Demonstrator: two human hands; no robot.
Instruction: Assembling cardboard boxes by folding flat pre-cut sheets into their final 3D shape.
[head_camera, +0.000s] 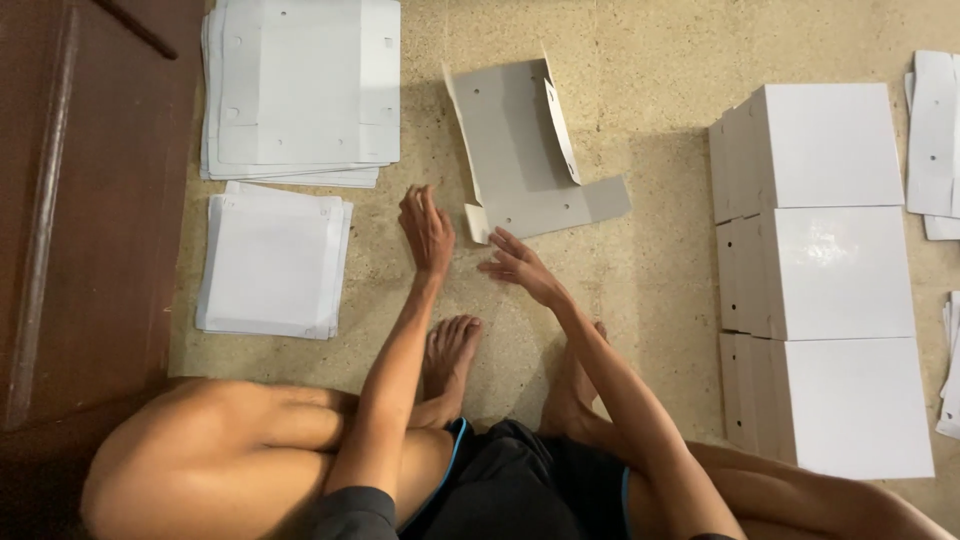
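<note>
The left hand (427, 230) lies flat on the floor (650, 150) with its fingers close together, and it holds nothing. The right hand (517, 265) has its fingers spread and reaches to the near corner of the half-folded grey cardboard box (525, 160) — just touching it or almost; I cannot tell which. That box lies on the floor just ahead of both hands, with two sides standing up and the rest flat. So this one looks only part made. On the right stand three finished white boxes (835, 280) in a row — those look done. On the left wait two piles of flat sheets, a big stack (300, 90) and a smaller stack (272, 262), so lots seem left to fold.
</note>
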